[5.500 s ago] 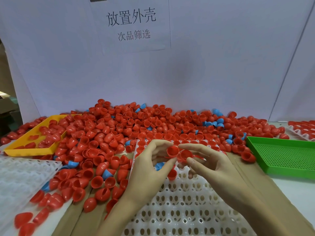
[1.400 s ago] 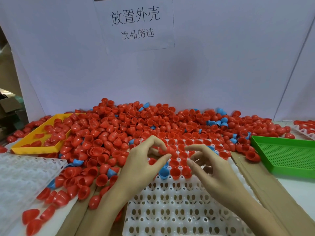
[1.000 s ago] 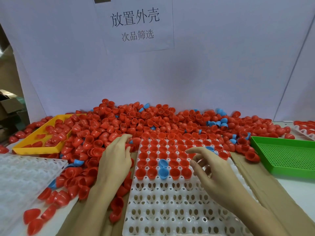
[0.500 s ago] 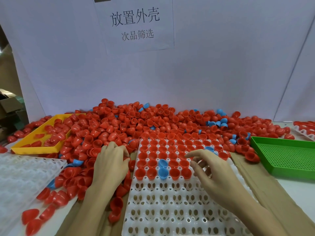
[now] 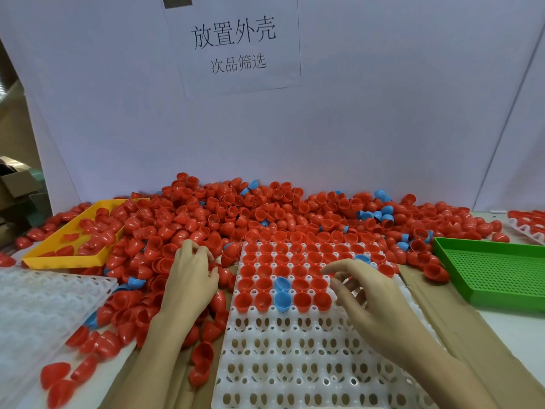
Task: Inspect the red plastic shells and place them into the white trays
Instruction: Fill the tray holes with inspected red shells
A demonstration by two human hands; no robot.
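A big pile of red shells [image 5: 236, 214], with a few blue ones mixed in, covers the back of the table. The white tray [image 5: 295, 364] lies in front of me. Its far rows hold red shells [image 5: 298, 261] and two blue shells [image 5: 281, 299]; the near rows are bare. My left hand [image 5: 191, 278] lies in the pile just left of the tray, its fingers curled down around red shells. My right hand [image 5: 365, 293] hovers over the tray's right side beside the filled rows, fingers loosely bent and holding nothing.
A yellow tray [image 5: 67, 255] with some red shells sits at the back left. In front of it lies a second white tray [image 5: 38, 305]. At the right are a green perforated tray [image 5: 495, 270] and another filled white tray [image 5: 528, 228]. A white backdrop with a paper sign [image 5: 236, 45] closes off the back.
Both hands were together over the tray's filled rows. My left hand then moved left into the pile and curled its fingers there. My right hand stayed over the tray.
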